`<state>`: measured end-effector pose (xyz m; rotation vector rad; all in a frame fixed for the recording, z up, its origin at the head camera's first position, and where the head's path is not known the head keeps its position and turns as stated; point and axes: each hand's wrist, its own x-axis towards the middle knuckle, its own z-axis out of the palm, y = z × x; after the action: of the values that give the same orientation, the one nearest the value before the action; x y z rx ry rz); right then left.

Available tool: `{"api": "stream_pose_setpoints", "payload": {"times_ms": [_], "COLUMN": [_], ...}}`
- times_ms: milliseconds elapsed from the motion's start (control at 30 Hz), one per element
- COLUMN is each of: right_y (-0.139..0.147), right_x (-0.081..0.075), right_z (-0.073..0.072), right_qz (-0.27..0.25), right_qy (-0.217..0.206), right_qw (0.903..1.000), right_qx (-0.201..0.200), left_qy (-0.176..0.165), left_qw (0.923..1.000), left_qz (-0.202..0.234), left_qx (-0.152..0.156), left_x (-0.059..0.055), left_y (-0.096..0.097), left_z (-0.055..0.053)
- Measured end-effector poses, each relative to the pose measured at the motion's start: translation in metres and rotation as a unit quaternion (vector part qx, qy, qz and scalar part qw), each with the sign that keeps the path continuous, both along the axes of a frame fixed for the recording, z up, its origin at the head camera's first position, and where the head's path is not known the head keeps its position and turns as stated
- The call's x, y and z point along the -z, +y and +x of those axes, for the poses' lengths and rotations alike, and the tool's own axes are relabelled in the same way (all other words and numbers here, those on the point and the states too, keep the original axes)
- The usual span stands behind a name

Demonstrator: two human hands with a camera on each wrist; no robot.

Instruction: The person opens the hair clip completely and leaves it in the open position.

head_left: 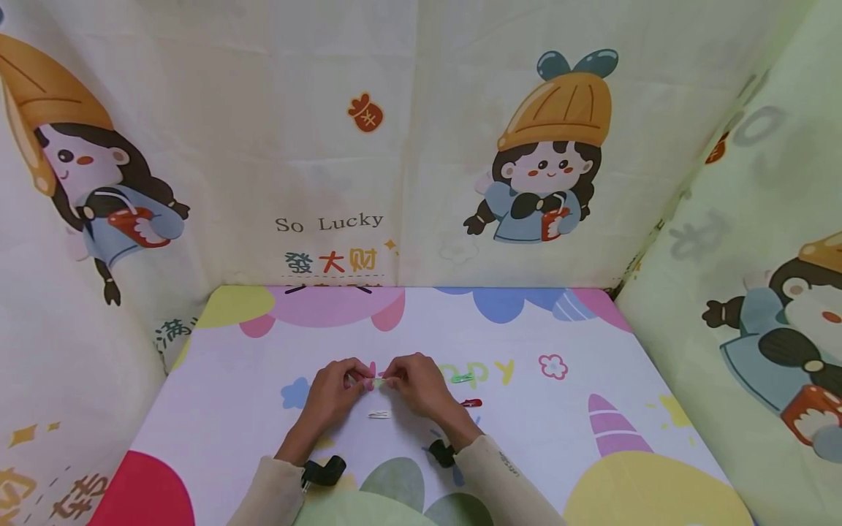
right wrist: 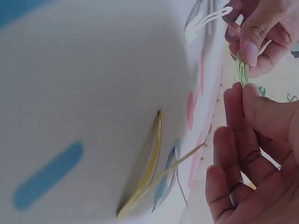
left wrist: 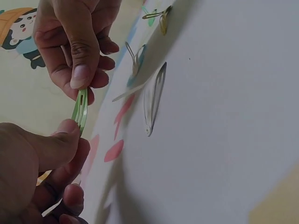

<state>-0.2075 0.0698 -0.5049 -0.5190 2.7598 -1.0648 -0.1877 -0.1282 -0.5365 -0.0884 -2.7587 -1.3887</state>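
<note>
Between my two hands is a light green snap hair clip [left wrist: 81, 108]. My left hand [head_left: 338, 392] pinches one end with thumb and forefinger. At the other end, the thumb and fingertips of my right hand [head_left: 419, 385] pinch it, and both hands hold it up off the table. Closest to the hands on the tabletop lies a white snap clip [head_left: 378, 415], its parts sprung apart in the left wrist view. A yellow clip [right wrist: 150, 172] with its parts spread lies near my right hand, hidden from the head view.
To the right of my right hand lie a green clip [head_left: 463, 378] and a red clip [head_left: 471, 403]. Another spread clip [left wrist: 134, 60] lies beyond the white one. The table [head_left: 526, 438] has a printed cover, and patterned cloth walls [head_left: 427, 161] stand around it.
</note>
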Motion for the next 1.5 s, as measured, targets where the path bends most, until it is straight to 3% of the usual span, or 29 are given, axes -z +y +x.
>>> {"api": "stream_pose_setpoints", "payload": {"times_ms": [500, 1067, 1500], "right_y": [0.006, 0.009, 0.013], "right_x": [-0.004, -0.011, -0.017], "right_z": [0.0, 0.001, 0.002], "right_qz": [-0.095, -0.123, -0.139], "right_qy": [-0.05, -0.066, -0.073], "right_qw": [0.9943, 0.9902, 0.9872], "right_qx": [-0.004, -0.012, -0.026], "left_qy": [0.008, -0.018, -0.03], "left_qw": [0.9973, 0.9909, 0.9895], "left_qz": [0.065, 0.119, 0.126], "left_qx": [0.033, 0.059, 0.063], "left_x": [-0.009, -0.016, -0.024], "left_y": [-0.008, -0.01, -0.012], "left_z": [0.005, 0.007, 0.008]}}
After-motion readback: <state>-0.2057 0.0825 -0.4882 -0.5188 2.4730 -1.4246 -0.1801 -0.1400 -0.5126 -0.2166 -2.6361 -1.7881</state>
